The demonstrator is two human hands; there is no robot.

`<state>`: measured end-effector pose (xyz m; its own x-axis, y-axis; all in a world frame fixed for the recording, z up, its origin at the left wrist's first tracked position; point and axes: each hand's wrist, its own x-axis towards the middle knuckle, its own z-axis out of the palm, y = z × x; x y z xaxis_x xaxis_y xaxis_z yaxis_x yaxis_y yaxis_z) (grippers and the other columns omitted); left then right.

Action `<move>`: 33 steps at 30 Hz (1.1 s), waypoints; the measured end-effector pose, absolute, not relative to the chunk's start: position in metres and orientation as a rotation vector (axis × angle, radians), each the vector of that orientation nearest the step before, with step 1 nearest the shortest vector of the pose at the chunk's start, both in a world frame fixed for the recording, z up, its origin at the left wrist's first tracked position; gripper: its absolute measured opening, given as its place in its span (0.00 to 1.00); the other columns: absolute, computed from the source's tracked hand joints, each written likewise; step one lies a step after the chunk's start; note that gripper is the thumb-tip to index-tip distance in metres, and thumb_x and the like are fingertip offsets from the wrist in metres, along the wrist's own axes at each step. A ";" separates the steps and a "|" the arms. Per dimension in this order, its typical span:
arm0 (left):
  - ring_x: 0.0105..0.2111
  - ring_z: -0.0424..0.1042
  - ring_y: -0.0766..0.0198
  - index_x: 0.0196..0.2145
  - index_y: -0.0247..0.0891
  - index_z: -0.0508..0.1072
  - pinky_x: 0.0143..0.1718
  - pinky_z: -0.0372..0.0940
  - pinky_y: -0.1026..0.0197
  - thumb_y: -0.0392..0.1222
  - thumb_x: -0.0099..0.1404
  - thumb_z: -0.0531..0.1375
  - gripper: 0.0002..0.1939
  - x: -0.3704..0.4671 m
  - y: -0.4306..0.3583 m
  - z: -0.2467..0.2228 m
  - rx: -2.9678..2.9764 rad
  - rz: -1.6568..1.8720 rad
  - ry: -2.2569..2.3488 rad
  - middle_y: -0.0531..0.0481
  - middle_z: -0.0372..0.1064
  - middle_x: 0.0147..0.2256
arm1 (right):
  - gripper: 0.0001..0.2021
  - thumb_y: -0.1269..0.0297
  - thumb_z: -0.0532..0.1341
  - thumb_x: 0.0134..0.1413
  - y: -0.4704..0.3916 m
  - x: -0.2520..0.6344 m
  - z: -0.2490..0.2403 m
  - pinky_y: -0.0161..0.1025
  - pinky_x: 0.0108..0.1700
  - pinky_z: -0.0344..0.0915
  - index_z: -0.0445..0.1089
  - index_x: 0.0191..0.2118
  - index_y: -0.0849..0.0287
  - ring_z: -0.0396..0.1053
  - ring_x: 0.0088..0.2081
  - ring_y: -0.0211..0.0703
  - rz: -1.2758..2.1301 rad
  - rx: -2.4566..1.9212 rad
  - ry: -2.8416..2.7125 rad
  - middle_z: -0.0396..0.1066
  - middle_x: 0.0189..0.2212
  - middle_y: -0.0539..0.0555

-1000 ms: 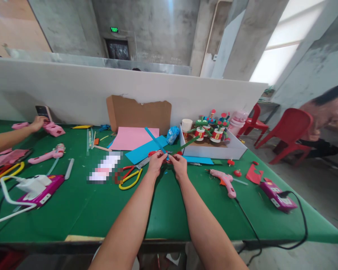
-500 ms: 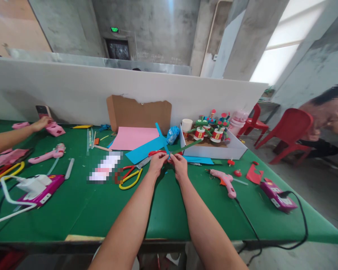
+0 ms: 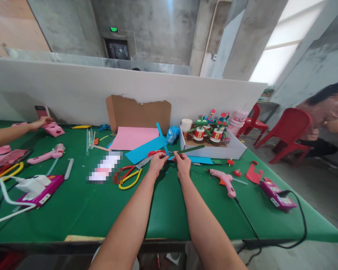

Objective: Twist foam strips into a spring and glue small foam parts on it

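Note:
My left hand (image 3: 158,163) pinches the lower end of a narrow blue paper strip (image 3: 159,129), which rises up and to the left. Close beside it, my right hand (image 3: 182,164) is closed on a dark green strip (image 3: 193,149) that points out to the right. The two strips come together between my fingertips; whether they are joined is too small to tell. Behind my hands lie a wide blue sheet (image 3: 143,149) and a pink sheet (image 3: 135,138). Yellow-and-red scissors (image 3: 131,179) rest left of my left hand.
A white box (image 3: 214,152) holding several spool figures stands behind right. A pink glue gun (image 3: 227,182) and a purple power strip (image 3: 278,197) lie right. Another person's hand (image 3: 43,122) touches a pink piece at left. Another glue gun (image 3: 49,155) lies nearby.
My right hand has shifted slightly right, away from my left hand. The green strip has swung lower and now reaches farther right. My left hand has barely moved.

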<state>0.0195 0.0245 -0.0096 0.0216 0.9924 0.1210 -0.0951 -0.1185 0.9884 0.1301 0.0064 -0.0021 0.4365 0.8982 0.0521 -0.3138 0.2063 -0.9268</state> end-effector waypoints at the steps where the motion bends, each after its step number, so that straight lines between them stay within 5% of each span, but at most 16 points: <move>1: 0.20 0.58 0.69 0.18 0.37 0.69 0.23 0.53 0.64 0.47 0.43 0.67 0.13 0.019 0.025 -0.010 1.256 1.317 1.088 0.55 0.62 0.17 | 0.17 0.52 0.70 0.30 0.007 0.134 -0.001 0.37 0.30 0.67 0.69 0.21 0.59 0.64 0.21 0.35 0.928 -1.026 -0.672 0.65 0.15 0.44; 9: 0.20 0.60 0.69 0.20 0.37 0.67 0.24 0.55 0.64 0.49 0.44 0.67 0.16 0.019 0.021 -0.004 1.157 1.329 0.963 0.55 0.62 0.19 | 0.24 0.38 0.56 0.48 0.010 0.154 0.002 0.38 0.32 0.71 0.71 0.28 0.58 0.68 0.23 0.36 1.052 -0.811 -0.474 0.72 0.22 0.51; 17: 0.21 0.60 0.70 0.22 0.36 0.69 0.25 0.56 0.65 0.50 0.42 0.69 0.17 0.020 0.019 0.000 1.116 1.294 0.908 0.55 0.63 0.21 | 0.15 0.59 0.73 0.28 0.009 0.130 -0.015 0.35 0.26 0.71 0.67 0.21 0.58 0.66 0.20 0.34 1.307 -0.948 -0.638 0.70 0.17 0.46; 33: 0.22 0.60 0.69 0.22 0.36 0.72 0.24 0.54 0.65 0.46 0.45 0.67 0.12 0.018 0.021 -0.002 1.231 1.338 1.017 0.54 0.65 0.21 | 0.13 0.65 0.74 0.26 0.007 0.131 -0.010 0.33 0.28 0.72 0.72 0.22 0.60 0.68 0.20 0.33 1.345 -0.922 -0.639 0.70 0.18 0.47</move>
